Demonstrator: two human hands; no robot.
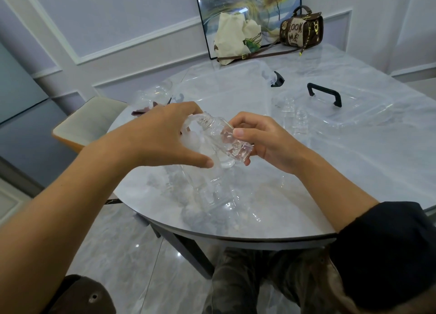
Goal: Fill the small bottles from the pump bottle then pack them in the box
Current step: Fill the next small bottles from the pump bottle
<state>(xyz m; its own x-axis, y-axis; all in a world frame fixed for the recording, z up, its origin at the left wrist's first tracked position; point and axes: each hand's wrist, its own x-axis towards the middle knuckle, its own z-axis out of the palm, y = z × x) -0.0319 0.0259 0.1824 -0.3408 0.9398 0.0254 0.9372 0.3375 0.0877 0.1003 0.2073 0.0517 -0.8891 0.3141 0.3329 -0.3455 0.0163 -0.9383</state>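
Head view. Small bottle (pixel 226 136): clear rigid plastic, judged light and slick, and hard to make out against the pale tabletop (pixel 354 172). It is best taken low on the body, with the mouth left free. It is held that way now: the grip of the right hand (pixel 266 143) is pinched round the base end. The bottle is tilted above the tabletop, its open neck brought to the white spout of the pump bottle (pixel 207 195). Left hand (pixel 162 136): fingers curled over the pump head, thumb laid down its side. Spare bottles (pixel 300 122) are seen near the clear box (pixel 224 65).
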